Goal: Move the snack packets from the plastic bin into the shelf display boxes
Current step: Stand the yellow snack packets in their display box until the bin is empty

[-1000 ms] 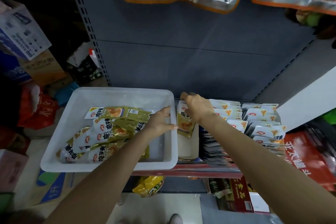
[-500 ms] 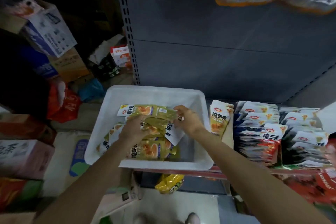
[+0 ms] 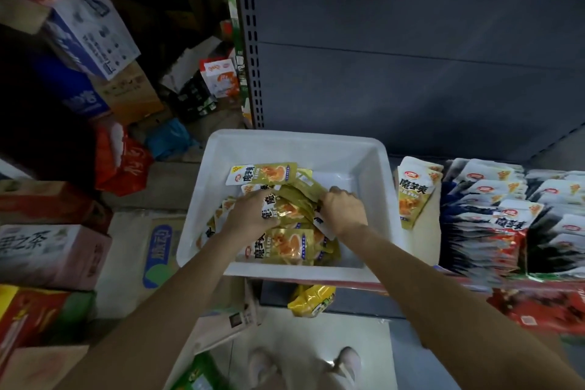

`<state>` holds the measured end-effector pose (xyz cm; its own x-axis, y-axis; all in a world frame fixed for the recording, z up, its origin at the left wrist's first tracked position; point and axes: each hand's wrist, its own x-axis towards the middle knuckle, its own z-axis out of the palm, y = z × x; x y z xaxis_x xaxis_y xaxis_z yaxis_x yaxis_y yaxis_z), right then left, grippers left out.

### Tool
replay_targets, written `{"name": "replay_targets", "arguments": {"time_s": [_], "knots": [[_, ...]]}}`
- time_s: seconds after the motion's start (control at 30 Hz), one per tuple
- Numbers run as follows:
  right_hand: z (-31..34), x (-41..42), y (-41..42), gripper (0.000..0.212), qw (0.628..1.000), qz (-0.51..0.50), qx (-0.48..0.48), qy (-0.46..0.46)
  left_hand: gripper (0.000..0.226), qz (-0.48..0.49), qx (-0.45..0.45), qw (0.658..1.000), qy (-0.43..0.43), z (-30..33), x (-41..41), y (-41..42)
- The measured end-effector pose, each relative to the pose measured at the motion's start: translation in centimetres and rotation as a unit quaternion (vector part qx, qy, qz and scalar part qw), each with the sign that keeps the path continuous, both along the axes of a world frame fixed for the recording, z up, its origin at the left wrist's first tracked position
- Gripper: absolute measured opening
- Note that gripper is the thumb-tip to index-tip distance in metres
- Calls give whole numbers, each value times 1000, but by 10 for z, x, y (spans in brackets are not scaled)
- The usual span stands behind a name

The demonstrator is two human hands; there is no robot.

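Note:
A white plastic bin [image 3: 373, 174] sits on the shelf edge and holds several olive-and-white snack packets [image 3: 262, 173]. Both hands are inside it. My left hand [image 3: 253, 215] lies over the pile with its fingers curled round a bunch of packets. My right hand [image 3: 340, 210] grips the other side of the same bunch, knuckles up. To the right of the bin stands a display box [image 3: 433, 231] with a few of the same packets [image 3: 414, 190] standing upright in it.
Further right, display boxes hold rows of white, blue and red packets [image 3: 493, 215]. Cardboard cartons [image 3: 91, 32] and bags are stacked on the left. A yellow bag [image 3: 311, 299] lies under the shelf. My shoes [image 3: 348, 361] stand on the pale floor.
My right hand left the display box, where it had set packets, and came back into the bin. My left hand moved from the bin's right rim onto the pile. Both now gather packets.

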<state>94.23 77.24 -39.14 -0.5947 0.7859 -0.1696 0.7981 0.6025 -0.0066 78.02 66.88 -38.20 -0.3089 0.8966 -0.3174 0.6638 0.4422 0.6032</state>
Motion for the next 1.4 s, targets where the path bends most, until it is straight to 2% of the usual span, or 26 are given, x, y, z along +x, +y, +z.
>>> {"name": "replay_targets", "arguments": {"time_s": [0.1, 0.17, 0.23, 0.27, 0.33, 0.37, 0.4, 0.5, 0.53, 0.57, 0.67, 0.73, 0.77, 0.9, 0.97, 1.07, 1.23, 1.4], "knots": [[15, 12, 3, 25, 997, -32, -33, 57, 67, 16, 54, 998, -25, 13, 8, 5], [29, 23, 11, 24, 980, -66, -88, 166, 70, 22, 104, 993, -45, 24, 17, 12], [46, 39, 18, 21, 958, -57, -130, 248, 70, 24, 120, 989, -79, 34, 25, 24], [55, 47, 21, 20, 952, -46, -144, 266, 64, 27, 125, 986, -107, 39, 30, 31], [75, 63, 26, 14, 932, -50, -170, 314, 33, 40, 152, 974, -165, 50, 41, 40], [85, 70, 29, 10, 912, -70, -186, 358, 24, 55, 169, 967, -182, 53, 47, 46], [95, 78, 32, 7, 882, -103, -207, 410, 24, 72, 176, 963, -191, 56, 53, 51], [116, 106, 42, 13, 764, -218, -269, 545, 6, 131, 200, 938, -252, 69, 77, 64], [120, 116, 45, 11, 739, -242, -281, 563, 3, 144, 202, 928, -277, 71, 86, 69], [123, 125, 48, 9, 730, -256, -280, 569, 5, 148, 200, 922, -296, 73, 96, 73], [127, 150, 56, 11, 737, -259, -236, 578, 9, 135, 179, 922, -317, 71, 121, 88], [131, 163, 61, 9, 758, -246, -186, 575, 10, 124, 161, 928, -312, 66, 136, 98], [134, 169, 64, 9, 773, -238, -165, 565, 10, 119, 150, 936, -295, 62, 142, 102], [139, 186, 76, 10, 857, -197, -68, 471, 46, 80, 100, 968, -216, 56, 156, 114], [140, 192, 78, 9, 884, -179, -48, 430, 52, 69, 87, 977, -184, 55, 158, 118], [139, 190, 77, 11, 922, -137, -39, 361, 54, 61, 72, 978, -185, 53, 160, 123], [138, 172, 84, 14, 963, -103, -19, 247, 53, 54, 57, 976, -201, 51, 165, 125], [146, 165, 84, 20, 979, -96, 31, 176, 50, 79, 66, 973, -205, 50, 162, 125]]}}
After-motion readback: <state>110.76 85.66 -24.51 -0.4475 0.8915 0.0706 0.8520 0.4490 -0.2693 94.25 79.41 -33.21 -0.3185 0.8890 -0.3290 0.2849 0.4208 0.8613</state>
